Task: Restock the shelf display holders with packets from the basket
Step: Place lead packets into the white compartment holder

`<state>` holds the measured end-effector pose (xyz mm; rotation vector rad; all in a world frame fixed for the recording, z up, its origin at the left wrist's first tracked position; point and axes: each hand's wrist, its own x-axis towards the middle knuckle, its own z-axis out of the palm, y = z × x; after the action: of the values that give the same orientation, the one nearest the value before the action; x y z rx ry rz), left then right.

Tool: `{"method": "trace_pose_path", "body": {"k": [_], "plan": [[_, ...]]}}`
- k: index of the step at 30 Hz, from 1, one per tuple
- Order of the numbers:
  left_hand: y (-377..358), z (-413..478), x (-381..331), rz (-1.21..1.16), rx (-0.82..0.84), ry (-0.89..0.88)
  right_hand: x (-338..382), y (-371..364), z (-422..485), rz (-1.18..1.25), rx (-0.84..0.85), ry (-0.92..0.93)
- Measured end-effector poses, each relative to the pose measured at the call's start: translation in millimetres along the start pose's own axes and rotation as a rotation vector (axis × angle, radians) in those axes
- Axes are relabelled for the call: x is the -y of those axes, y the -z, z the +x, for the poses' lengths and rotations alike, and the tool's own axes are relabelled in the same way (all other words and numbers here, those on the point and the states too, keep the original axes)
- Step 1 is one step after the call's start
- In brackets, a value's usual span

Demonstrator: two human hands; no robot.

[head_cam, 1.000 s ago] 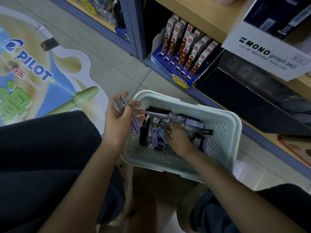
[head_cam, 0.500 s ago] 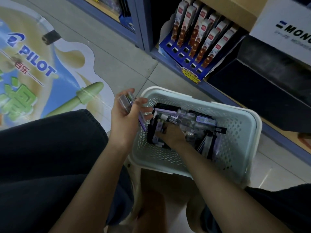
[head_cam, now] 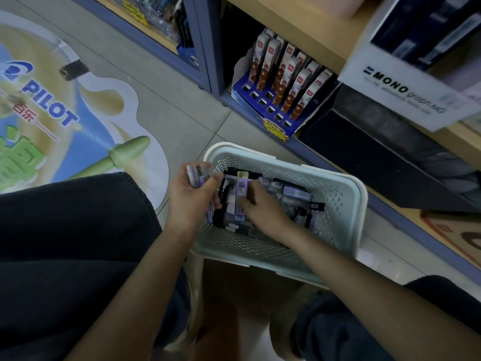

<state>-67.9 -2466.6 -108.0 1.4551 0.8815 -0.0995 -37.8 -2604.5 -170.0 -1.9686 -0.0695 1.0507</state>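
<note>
Floor level, before the bottom shelf (head_cam: 390, 207): one pale green perforated basket (head_cam: 338, 201), set between the person's knees. Contents: loose packets (head_cam: 296, 191), lilac and black, lying jumbled.

Held, left hand (head_cam: 191, 196): at the basket's near-left rim, fingers curled round a small stack (head_cam: 194, 175) of packets with the thumb pressed across its front. The count is blurred, perhaps three or four.

Held, right hand (head_cam: 260, 209): inside the basket, thumb and fingertips pinching one lilac packet (head_cam: 240, 191) with a gold top. It stands roughly upright above the pile.

Bottom shelf, left end: blue holder (head_cam: 250, 92), brown-and-white packs (head_cam: 286, 74) standing in its rear rows, open slots in front.

Shelf above: white MONO box (head_cam: 406, 92).

Floor, left: PILOT sticker (head_cam: 52, 113).
</note>
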Motion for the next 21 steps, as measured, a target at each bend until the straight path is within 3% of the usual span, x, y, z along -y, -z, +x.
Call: {"method": "trace_pose_path", "body": {"k": [4,14,21], "plan": [[-8.1,-12.1,-9.7,-0.014,0.036,0.016,33.8,21.4,-37.8,0.038,-0.063,0.132],[-18.3,-69.0,-65.2,0.107,0.369,-0.226,79.1,73.6,-118.4,0.268,-0.124,0.284],[-34.4,-112.3,-91.9,0.192,0.424,-0.292,86.9,95.9,-178.1,0.303,-0.220,0.337]]}}
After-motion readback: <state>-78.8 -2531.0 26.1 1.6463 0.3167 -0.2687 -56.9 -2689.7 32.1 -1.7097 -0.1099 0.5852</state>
